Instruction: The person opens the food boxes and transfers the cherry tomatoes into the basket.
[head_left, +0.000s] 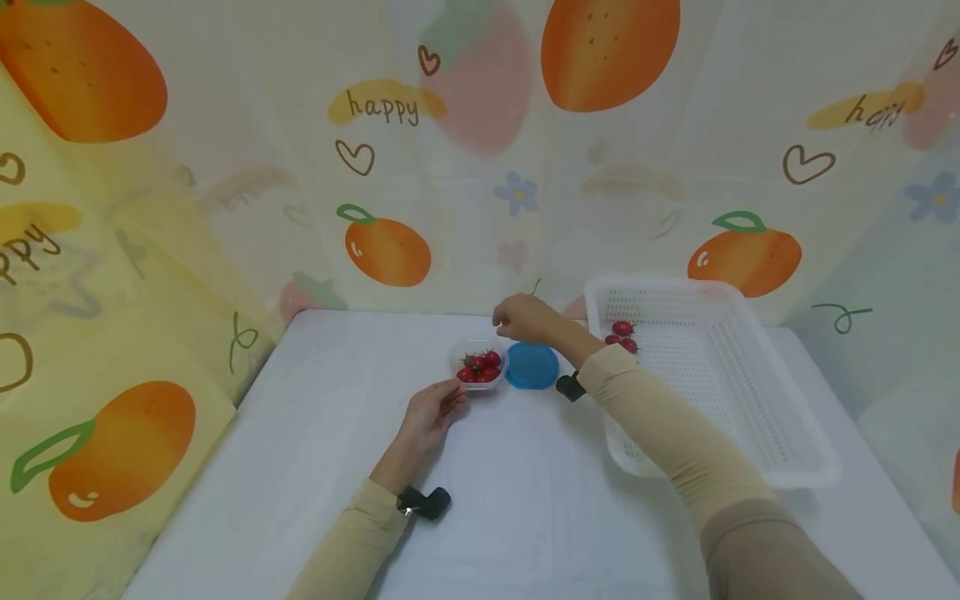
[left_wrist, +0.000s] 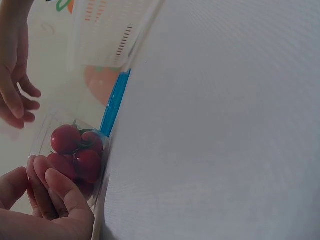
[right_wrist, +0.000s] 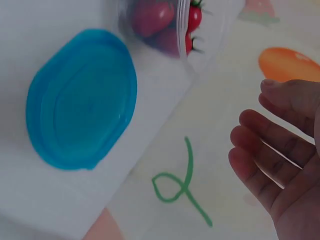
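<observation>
Cherry tomatoes (head_left: 480,367), red with green stems, fill a small clear plastic container (left_wrist: 45,127) on the white table. At the container's near left edge, my left hand (head_left: 432,412) pinches the rim between thumb and curled fingers. My right hand (head_left: 527,319) is raised above and behind the blue lid (head_left: 532,367), to the right of the container. Its fingers (right_wrist: 260,142) are loosely bent with nothing between them in the right wrist view. Lying flat on the table, the lid (right_wrist: 92,102) is right beside the container.
A large white perforated basket (head_left: 806,454) stands on the right of the table, partly under my right forearm. Several cherry tomatoes (head_left: 622,329) lie in its far left corner. Behind the white table (head_left: 315,433) hangs a fruit-printed cloth (head_left: 465,192).
</observation>
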